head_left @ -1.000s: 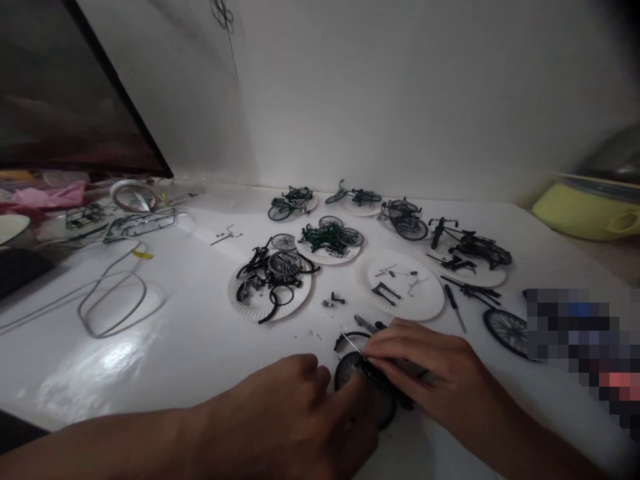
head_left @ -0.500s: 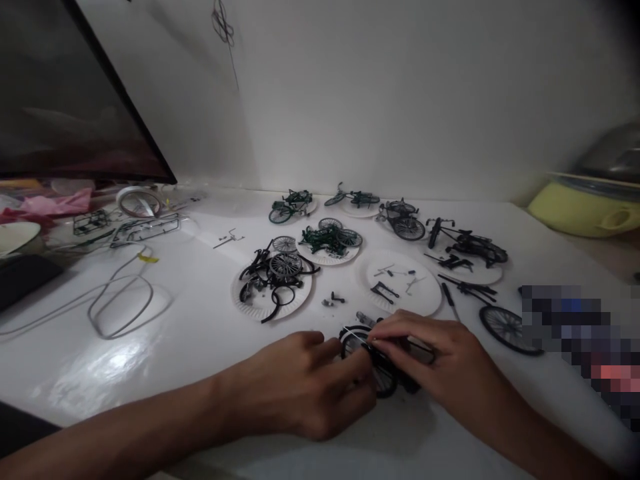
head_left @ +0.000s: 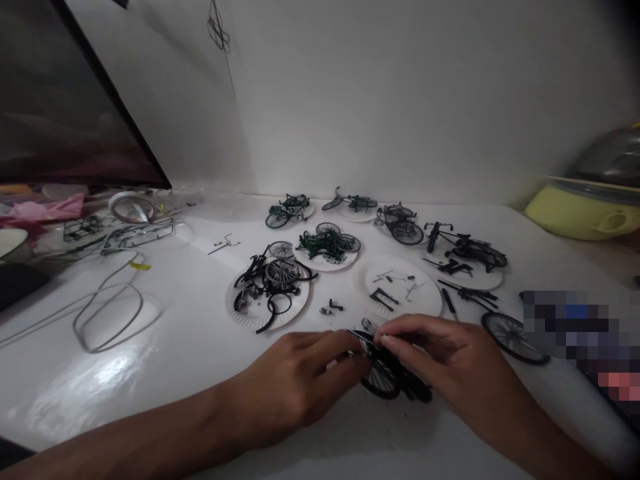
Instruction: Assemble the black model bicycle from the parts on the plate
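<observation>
My left hand (head_left: 300, 380) and my right hand (head_left: 440, 363) meet over a small black model bicycle wheel (head_left: 383, 379) with its frame parts near the front of the white table (head_left: 200, 347). The left fingers pinch the wheel's left side. A thin metal rod (head_left: 361, 335) sticks out to the left from the closed thumb and fingers of my right hand, just above the wheel. Part of the model lies hidden under my right palm.
Several paper plates hold model bicycle parts: loose wheels and mudguards (head_left: 273, 283), small fittings (head_left: 403, 287), green bicycles (head_left: 325, 245), black bicycles (head_left: 465, 253). A loose wheel (head_left: 510, 333) lies at the right. A grey cable (head_left: 105, 313) loops at the left. A yellow pot (head_left: 585, 213) stands far right.
Both hands have shifted a little away from me with the wheel. The wheel now stands more upright between the fingers and the rod's tip sits closer to its top.
</observation>
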A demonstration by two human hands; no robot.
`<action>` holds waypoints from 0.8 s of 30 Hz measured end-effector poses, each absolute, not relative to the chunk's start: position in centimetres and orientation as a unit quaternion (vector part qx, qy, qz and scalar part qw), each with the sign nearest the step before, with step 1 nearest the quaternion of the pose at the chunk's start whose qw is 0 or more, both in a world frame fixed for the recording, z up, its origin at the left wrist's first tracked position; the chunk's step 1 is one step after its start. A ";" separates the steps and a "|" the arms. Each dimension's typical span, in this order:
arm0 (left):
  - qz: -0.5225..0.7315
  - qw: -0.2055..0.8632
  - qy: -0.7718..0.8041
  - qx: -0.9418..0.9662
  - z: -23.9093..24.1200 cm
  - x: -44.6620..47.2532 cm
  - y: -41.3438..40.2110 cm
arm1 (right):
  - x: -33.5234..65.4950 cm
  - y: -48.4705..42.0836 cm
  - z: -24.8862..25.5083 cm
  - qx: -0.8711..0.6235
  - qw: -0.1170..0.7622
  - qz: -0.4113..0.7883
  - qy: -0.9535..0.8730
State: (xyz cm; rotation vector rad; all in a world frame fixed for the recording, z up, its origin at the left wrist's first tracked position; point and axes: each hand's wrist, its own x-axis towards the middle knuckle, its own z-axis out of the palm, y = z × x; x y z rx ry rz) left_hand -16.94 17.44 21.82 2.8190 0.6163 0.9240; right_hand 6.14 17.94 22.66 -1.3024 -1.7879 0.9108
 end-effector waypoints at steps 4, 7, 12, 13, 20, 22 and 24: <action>0.299 0.064 0.206 0.930 21.8 -16.9 17.4 | 6.0 17.8 22.7 -0.514 0.359 0.364 -0.689; 0.292 0.069 0.198 0.933 21.9 -16.9 17.4 | 5.9 17.7 22.8 -0.519 0.360 0.357 -0.688; 0.299 0.048 0.195 0.933 22.2 -16.8 17.3 | 5.8 17.7 22.9 -0.515 0.361 0.339 -0.700; 0.302 0.041 0.195 0.932 22.2 -16.7 17.3 | 5.8 17.7 22.9 -0.516 0.361 0.337 -0.700; 0.306 0.031 0.190 0.932 22.4 -16.6 17.2 | 5.8 17.3 23.3 -0.532 0.349 0.355 -0.685; 0.307 0.042 0.189 0.932 22.4 -16.6 17.2 | 5.7 17.3 23.2 -0.534 0.350 0.361 -0.680; 0.305 0.052 0.188 0.932 22.3 -16.7 17.1 | 5.4 17.3 23.1 -0.536 0.353 0.363 -0.676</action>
